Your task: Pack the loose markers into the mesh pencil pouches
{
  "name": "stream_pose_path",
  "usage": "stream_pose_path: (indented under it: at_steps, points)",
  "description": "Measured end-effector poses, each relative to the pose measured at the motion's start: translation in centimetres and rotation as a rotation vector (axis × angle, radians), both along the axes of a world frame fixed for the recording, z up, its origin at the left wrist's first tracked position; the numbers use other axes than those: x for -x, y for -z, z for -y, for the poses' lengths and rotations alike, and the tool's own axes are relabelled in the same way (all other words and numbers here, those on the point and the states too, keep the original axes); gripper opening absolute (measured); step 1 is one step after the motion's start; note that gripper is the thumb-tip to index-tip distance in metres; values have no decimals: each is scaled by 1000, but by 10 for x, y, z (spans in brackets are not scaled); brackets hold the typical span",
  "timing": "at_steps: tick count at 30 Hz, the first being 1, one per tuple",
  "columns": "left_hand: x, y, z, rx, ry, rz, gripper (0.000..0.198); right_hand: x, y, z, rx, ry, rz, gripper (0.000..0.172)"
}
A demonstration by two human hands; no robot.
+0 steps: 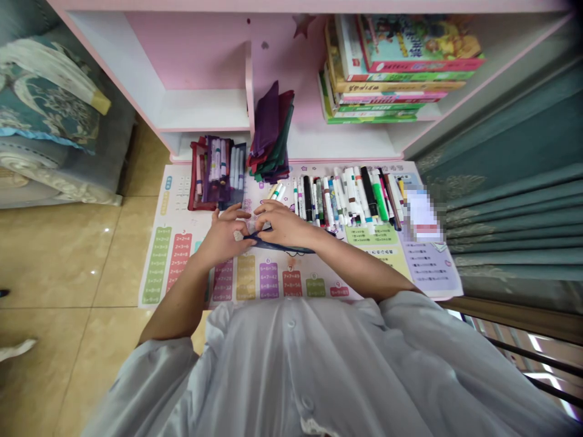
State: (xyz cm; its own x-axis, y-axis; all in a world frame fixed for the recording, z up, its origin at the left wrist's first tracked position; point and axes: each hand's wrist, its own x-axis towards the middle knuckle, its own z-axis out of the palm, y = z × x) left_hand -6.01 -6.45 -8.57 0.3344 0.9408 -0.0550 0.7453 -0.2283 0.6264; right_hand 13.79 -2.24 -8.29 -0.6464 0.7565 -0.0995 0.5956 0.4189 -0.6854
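My left hand (228, 232) pinches the left end of a dark blue pouch (291, 246), which lies flat at the middle of the desk. At the same end, the bent fingers of my right hand (283, 226) grip it too, and my right wrist covers part of it. Just beyond my hands lie a few loose markers (277, 192). Filled see-through pouches (217, 173) with markers inside rest at the back left. Beside them leans a pile of flat purple, red and green pouches (271, 130).
To the right a row of markers (346, 194) runs across the desk mat (157, 279). A blurred-out phone-like object (423, 212) lies at its end. Stacked books (401, 73) fill the shelf (204, 109) on the right. A teal curtain (514, 182) hangs along the right side.
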Motion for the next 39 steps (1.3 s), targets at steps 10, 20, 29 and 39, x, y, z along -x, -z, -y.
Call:
stream_pose_path:
  at_steps: [10, 20, 29, 39]
  points:
    - [-1, 1, 1, 10, 10, 10, 20, 3, -5, 2, 15, -29, 20, 3]
    - [-3, 0, 1, 36, 21, -6, 18, 7, -15, 12, -8, -3, 94, 7]
    - [0, 0, 0, 35, 31, 3, 20, 5, -8, 8, 54, 19, 90, 10]
    - [2, 3, -1, 49, 71, -13, 21, 0, -4, 9, 31, 24, 83, 14]
